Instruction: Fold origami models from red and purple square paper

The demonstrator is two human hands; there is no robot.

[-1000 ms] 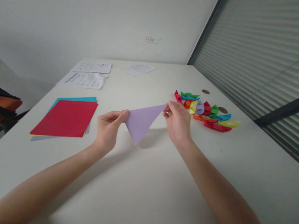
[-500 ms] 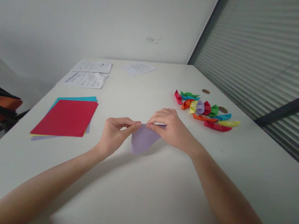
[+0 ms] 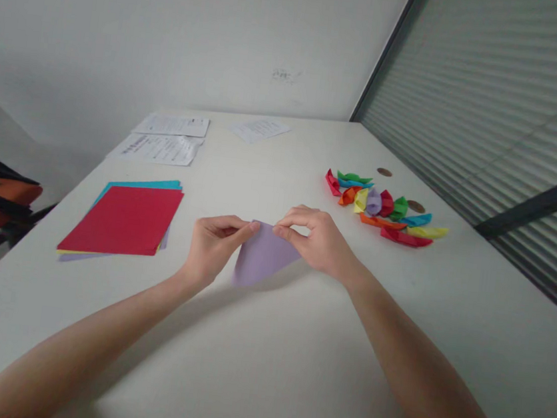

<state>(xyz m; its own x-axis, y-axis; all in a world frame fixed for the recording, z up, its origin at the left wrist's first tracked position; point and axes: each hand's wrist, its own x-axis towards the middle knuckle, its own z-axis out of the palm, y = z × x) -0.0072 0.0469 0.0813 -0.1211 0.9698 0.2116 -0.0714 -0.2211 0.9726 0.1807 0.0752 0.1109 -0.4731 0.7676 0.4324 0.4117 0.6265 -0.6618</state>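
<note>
So the person's got a piece of lilac paper (image 3: 265,258) up in front of them, over the near-middle part of a white table (image 3: 259,374). The left hand (image 3: 211,248) has the top left corner pinched between thumb and fingers, and the right hand (image 3: 320,240) is pinching the same top edge just beside it. The rest of the paper slants down toward the table, a bit blurry at the lower tip, so can't really tell if it's touching.

Off to the left there's a stack of coloured sheets (image 3: 124,218), red on top, with blue, yellow and lilac poking out. Over on the right sits a bunch of folded paper pieces (image 3: 374,202) in all sorts of colours. Some printed pages (image 3: 159,148) lie toward the far left.
</note>
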